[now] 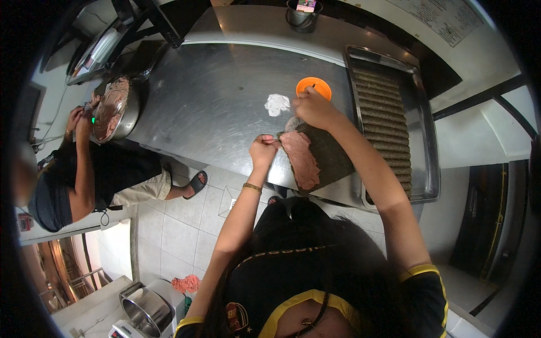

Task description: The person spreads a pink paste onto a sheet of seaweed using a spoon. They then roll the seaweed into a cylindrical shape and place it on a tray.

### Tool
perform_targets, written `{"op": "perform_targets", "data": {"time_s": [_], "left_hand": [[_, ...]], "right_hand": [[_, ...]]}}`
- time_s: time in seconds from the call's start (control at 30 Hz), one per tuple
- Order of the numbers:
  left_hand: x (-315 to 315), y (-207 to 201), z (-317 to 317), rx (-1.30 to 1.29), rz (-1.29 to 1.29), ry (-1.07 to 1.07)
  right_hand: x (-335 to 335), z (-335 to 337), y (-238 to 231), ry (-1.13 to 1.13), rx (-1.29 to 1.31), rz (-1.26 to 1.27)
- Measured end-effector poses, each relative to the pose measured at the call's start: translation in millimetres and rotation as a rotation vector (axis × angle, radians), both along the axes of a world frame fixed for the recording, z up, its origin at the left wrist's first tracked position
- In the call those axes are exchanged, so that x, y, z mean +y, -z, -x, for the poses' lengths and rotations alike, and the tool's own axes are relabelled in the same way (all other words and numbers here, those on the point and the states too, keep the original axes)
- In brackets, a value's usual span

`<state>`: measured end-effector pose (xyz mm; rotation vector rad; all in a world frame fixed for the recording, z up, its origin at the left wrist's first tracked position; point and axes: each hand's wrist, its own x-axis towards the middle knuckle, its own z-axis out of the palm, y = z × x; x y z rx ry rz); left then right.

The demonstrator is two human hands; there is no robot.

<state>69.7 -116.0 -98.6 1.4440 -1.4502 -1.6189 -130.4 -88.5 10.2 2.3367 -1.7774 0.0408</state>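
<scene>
Head view: at the far left, a metal bowl (133,115) of pink paste is reached into by a co-worker's hands (76,119). Further right on the worktop (214,84), the left hand (265,151) is placed at the far left corner of a pink paste strip (301,163); its fingertips are pinched together, but what is held between them cannot be made out. A white lump (277,105) is seen beyond it. The strip is laid on the left part of a dark sheet (333,155), its long axis run from far to near, with the near end slanted slightly right. The left grip is judged the nearer. The right hand (316,110) is held beyond the strip's far end, just before an orange bowl (327,89); its fingers are bent downward, and whether anything is gripped is hidden. Rightmost, browned rolls (382,124) are lined up in a metal tray (421,129).
</scene>
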Motion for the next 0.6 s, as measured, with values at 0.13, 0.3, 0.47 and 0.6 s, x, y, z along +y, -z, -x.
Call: {"op": "perform_targets", "data": {"time_s": [0.13,0.3,0.47,0.6], "left_hand": [[-0.9,2.0,1.3,0.009,0.001,-0.004],[-0.2,-8.1,2.1,-0.023,-0.029,0.000],[-1.3,-4.9,2.7,-0.063,-0.010,0.011],[-0.6,-5.0,3.1,-0.011,-0.028,-0.013]], "right_hand": [[4.6,-2.6,6.8,-0.095,-0.022,0.058],[8.5,12.4,13.5,0.082,-0.001,0.076],[-2.5,8.2,5.1,-0.098,-0.153,0.085],[-9.0,-1.4,12.2,-0.133,-0.123,0.033]]}}
